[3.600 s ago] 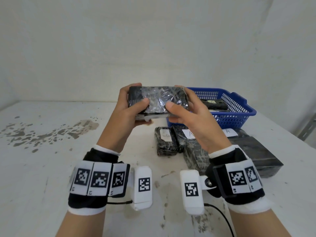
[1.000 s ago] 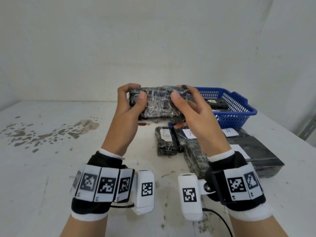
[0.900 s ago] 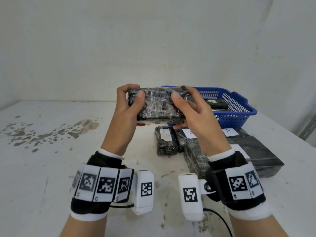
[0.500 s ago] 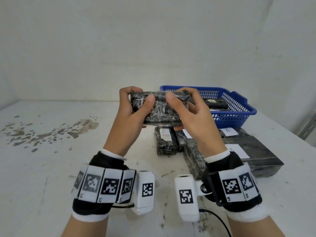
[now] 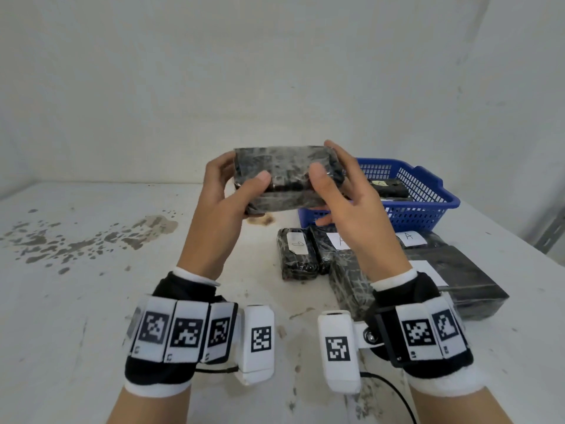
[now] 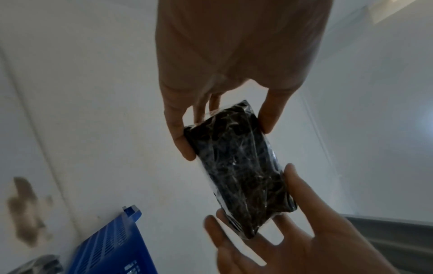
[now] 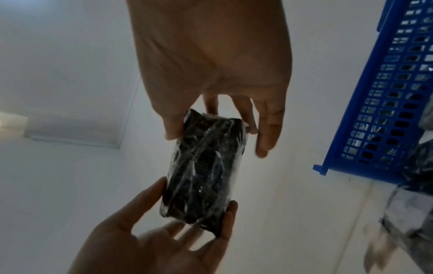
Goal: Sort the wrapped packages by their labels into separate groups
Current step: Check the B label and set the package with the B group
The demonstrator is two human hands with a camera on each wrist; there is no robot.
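Observation:
A black package wrapped in clear film [image 5: 286,175] [image 6: 239,166] [image 7: 203,166] hangs in the air above the table, held level between both hands. My left hand [image 5: 232,191] [image 6: 225,118] grips its left end, thumb on the near face and fingers behind. My right hand [image 5: 339,185] [image 7: 211,122] grips its right end the same way. No label shows on the faces turned to me. On the table below lie several wrapped packages: a small one [image 5: 296,252] with a white label, ones labelled A [image 5: 409,237], and a large flat one [image 5: 449,276].
A blue plastic basket [image 5: 428,209] stands at the back right with a labelled package [image 5: 388,188] inside. The white table [image 5: 91,301] carries dark stains at the left [image 5: 91,240]. A cable [image 5: 394,390] trails from my right wrist. A white wall closes the back.
Both hands have turned the package over between them and lifted it slightly; a different face is toward me. The packages on the table have not moved.

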